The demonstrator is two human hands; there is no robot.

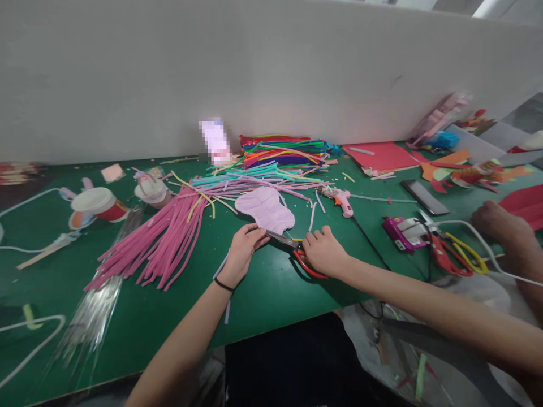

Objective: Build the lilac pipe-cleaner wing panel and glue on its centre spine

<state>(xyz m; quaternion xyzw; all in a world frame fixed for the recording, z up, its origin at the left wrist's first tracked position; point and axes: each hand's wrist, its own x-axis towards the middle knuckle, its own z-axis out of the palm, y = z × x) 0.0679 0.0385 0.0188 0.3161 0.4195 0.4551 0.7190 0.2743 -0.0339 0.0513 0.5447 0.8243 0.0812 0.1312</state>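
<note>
A lilac butterfly-like piece (265, 210), which looks built from rows of fuzzy pipe cleaners, lies in front of me. My left hand (246, 249), with a black band at the wrist, pinches its lower edge. In my right hand (326, 252) are red-handled scissors (307, 265), fingers wrapped around the handles. Their blades point left and touch the piece's lower edge near my left fingertips. Whether the blades are fully closed is hard to make out. Short lilac strips (313, 217) lie just right of the piece.
Pink pipe cleaners (161, 237) fan out at left, near two lidded cups (99, 203). Multicoloured bundles (284, 152) lie at the back. A pink glue gun (341, 200), a dark phone (424, 196) and a purple power block (401, 233) are at right, beside another person's hand (503, 223).
</note>
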